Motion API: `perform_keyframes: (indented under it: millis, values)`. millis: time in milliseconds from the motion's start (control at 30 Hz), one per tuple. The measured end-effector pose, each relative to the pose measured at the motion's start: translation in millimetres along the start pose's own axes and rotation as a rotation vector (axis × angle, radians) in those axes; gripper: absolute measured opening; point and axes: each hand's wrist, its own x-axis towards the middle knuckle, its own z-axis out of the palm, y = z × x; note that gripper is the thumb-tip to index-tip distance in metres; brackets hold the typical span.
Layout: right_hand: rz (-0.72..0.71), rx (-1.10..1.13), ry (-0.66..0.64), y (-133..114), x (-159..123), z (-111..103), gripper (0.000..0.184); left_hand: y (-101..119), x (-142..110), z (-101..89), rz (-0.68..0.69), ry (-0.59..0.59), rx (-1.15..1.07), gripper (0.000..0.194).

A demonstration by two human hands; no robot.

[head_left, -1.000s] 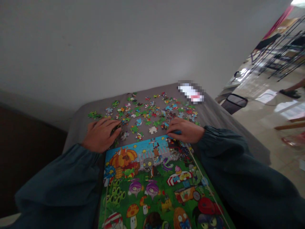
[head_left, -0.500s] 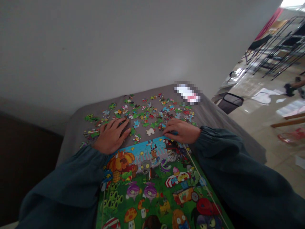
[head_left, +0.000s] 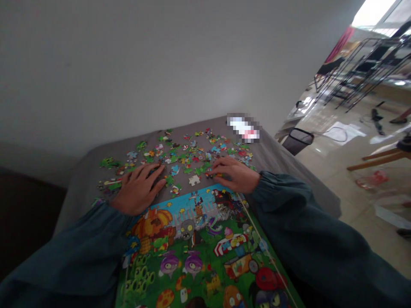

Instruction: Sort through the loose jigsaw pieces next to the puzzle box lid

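While any print on the bright, pixelated object [head_left: 244,128] at far right is unreadable, the cartoon picture board [head_left: 192,252] lies near, its blue far edge just short of the scattered puzzle pieces [head_left: 194,179]. The left hand [head_left: 138,189] is palm down over the left pieces, fingers and thumb spread; the right hand [head_left: 236,174] bends inward, fingertips narrowed, whether on a piece I cannot tell. Grey cloth [head_left: 276,160] reaches the far wall [head_left: 160,64] and slopes off right.
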Motion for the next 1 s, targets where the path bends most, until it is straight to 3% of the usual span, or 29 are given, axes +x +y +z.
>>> perform_keyframes:
  millis: [100, 200, 367, 633, 767, 1000]
  values:
    - [0.091, -0.087, 0.031, 0.1, 0.0, 2.3, 0.043, -0.7, -0.3, -0.7, -0.004, -0.003, -0.001, 0.072]
    - [0.176, -0.14, -0.049, 0.0, 0.6, 5.8, 0.054, -1.0, -1.3, -1.4, -0.005, -0.006, 0.002, 0.073]
    - [0.238, -0.153, -0.177, -1.8, 2.0, 6.0, 0.053, -1.6, -4.3, -2.3, -0.01, -0.015, 0.005, 0.073]
    - [0.214, -0.113, -0.182, 0.9, 0.4, 3.9, 0.047, -6.9, -8.9, -26.2, -0.116, 0.036, 0.021, 0.069]
    - [0.2, -0.097, -0.18, 2.1, 0.2, 5.3, 0.047, -23.1, -13.6, -39.6, -0.219, 0.015, 0.052, 0.072]
    - [0.197, -0.088, -0.185, 1.5, 1.2, 6.3, 0.051, -77.5, -30.5, -53.2, -0.341, -0.181, 0.062, 0.071]
